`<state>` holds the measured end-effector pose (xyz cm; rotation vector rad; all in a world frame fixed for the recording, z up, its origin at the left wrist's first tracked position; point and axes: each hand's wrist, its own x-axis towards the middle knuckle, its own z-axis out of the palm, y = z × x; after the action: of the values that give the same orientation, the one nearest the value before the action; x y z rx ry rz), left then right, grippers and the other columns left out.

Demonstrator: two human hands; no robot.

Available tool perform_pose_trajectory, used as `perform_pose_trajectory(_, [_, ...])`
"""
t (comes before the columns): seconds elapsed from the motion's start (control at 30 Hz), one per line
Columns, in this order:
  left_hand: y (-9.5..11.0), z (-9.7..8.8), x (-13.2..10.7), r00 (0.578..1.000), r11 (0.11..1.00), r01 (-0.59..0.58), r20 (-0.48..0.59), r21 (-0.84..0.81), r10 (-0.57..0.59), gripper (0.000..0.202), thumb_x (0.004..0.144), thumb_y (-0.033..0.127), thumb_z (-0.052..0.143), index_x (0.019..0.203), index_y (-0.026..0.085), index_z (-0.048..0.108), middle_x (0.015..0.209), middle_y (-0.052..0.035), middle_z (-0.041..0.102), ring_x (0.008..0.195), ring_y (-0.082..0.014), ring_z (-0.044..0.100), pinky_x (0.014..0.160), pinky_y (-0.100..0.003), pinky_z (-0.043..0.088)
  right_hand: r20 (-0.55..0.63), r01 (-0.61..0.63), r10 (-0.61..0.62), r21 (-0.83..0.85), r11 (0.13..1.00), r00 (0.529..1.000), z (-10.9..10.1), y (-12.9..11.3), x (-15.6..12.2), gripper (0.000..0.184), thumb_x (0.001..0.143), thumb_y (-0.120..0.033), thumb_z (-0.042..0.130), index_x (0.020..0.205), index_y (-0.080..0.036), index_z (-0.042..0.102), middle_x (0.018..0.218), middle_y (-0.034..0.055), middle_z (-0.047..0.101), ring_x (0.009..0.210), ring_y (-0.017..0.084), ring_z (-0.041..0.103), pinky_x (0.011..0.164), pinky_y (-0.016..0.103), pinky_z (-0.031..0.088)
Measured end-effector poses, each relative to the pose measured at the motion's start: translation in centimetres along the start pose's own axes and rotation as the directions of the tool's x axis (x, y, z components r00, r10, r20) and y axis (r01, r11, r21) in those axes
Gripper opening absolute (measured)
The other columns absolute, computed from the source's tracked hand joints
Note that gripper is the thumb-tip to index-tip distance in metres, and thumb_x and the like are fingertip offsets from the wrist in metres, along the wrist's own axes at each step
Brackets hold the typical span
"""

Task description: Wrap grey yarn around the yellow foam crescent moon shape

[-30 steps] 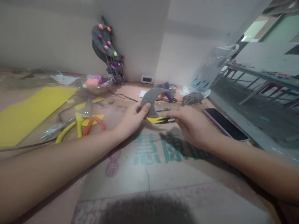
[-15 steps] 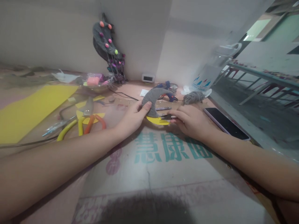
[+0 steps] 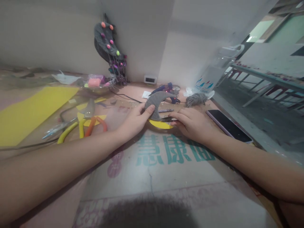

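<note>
My left hand (image 3: 136,121) is closed on a grey yarn-wrapped crescent (image 3: 155,103), its thumb pressing the front near the outer curve. Under the crescent's lower tip shows a yellow piece (image 3: 161,124), with its far part covered. My right hand (image 3: 190,122) pinches a small dark pointed tool (image 3: 168,119), whose tip reaches the crescent's lower tip; its exact kind is too small to make out. Behind the crescent lies a pen-like stick (image 3: 166,110). A ball of grey yarn (image 3: 196,99) rests just beyond my right hand.
Pliers with yellow handles (image 3: 68,130) and an orange-handled tool (image 3: 91,125) lie at left near a yellow sheet (image 3: 40,110). A phone (image 3: 229,126) and a water bottle (image 3: 211,74) stand to the right. A decorated crescent (image 3: 104,41) hangs on the wall.
The dark tool has shifted slightly left against the crescent's lower tip and looks narrower. The crescent has tilted slightly, and my left hand keeps its hold.
</note>
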<state>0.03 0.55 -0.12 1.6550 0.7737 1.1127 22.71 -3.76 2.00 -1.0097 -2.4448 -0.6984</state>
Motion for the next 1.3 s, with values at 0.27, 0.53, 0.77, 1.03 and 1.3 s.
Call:
perform_pose_trajectory(0.27, [0.13, 0.12, 0.07, 1.0, 1.0, -0.003, -0.009, 0.006, 0.003, 0.036, 0.092, 0.044, 0.053, 0.108, 0.015, 0.067, 0.113, -0.0083, 0.072, 0.104, -0.022, 0.064, 0.09, -0.033, 0.05, 0.069, -0.015, 0.013, 0.025, 1.0, 0.997, 0.02, 0.05, -0.1, 0.03, 0.099, -0.026, 0.041, 0.108, -0.017, 0.069, 0.083, 0.0082, 0.071, 0.075, 0.02, 0.059, 0.068, 0.032, 0.04])
perform_pose_trajectory(0.53, [-0.21, 0.09, 0.04, 1.0, 1.0, -0.02, 0.02, -0.007, 0.02, 0.039, 0.093, 0.045, 0.052, 0.114, 0.016, 0.066, 0.116, -0.0085, 0.071, 0.106, -0.0216, 0.064, 0.091, -0.031, 0.049, 0.076, -0.011, 0.009, 0.033, 0.999, 0.997, -0.05, 0.03, -0.07, 0.03, 0.099, -0.027, 0.042, 0.109, -0.017, 0.069, 0.086, 0.0087, 0.071, 0.076, 0.02, 0.06, 0.067, 0.032, 0.04])
perform_pose_trajectory(0.77, [-0.13, 0.07, -0.04, 1.0, 1.0, -0.02, 0.023, 0.004, 0.02, 0.038, 0.093, 0.046, 0.051, 0.112, 0.016, 0.066, 0.116, -0.0082, 0.071, 0.106, -0.0215, 0.063, 0.092, -0.031, 0.049, 0.07, 0.021, -0.022, 0.017, 1.0, 0.997, -0.24, -0.1, 0.08, 0.031, 0.1, -0.028, 0.042, 0.108, -0.015, 0.07, 0.08, 0.0072, 0.069, 0.072, 0.019, 0.057, 0.065, 0.032, 0.038])
perform_pose_trajectory(1.03, [0.19, 0.13, -0.06, 1.0, 1.0, -0.011, 0.016, 0.006, 0.011, 0.037, 0.092, 0.044, 0.052, 0.11, 0.015, 0.066, 0.112, -0.0078, 0.072, 0.103, -0.0213, 0.064, 0.089, -0.031, 0.05, 0.011, 0.022, -0.022, 0.041, 0.999, 1.0, 0.11, 0.0, -0.12, 0.03, 0.099, -0.028, 0.045, 0.102, -0.016, 0.071, 0.071, 0.0056, 0.065, 0.069, 0.018, 0.056, 0.062, 0.031, 0.036])
perform_pose_trajectory(1.3, [0.08, 0.03, -0.15, 1.0, 1.0, -0.014, 0.02, 0.027, 0.013, 0.037, 0.093, 0.045, 0.052, 0.11, 0.015, 0.066, 0.114, -0.008, 0.072, 0.104, -0.0221, 0.064, 0.09, -0.031, 0.05, -0.014, 0.068, -0.068, 0.008, 0.998, 0.998, -0.03, 0.01, 0.02, 0.031, 0.1, -0.03, 0.043, 0.101, -0.016, 0.071, 0.07, 0.0047, 0.065, 0.066, 0.017, 0.055, 0.061, 0.03, 0.036])
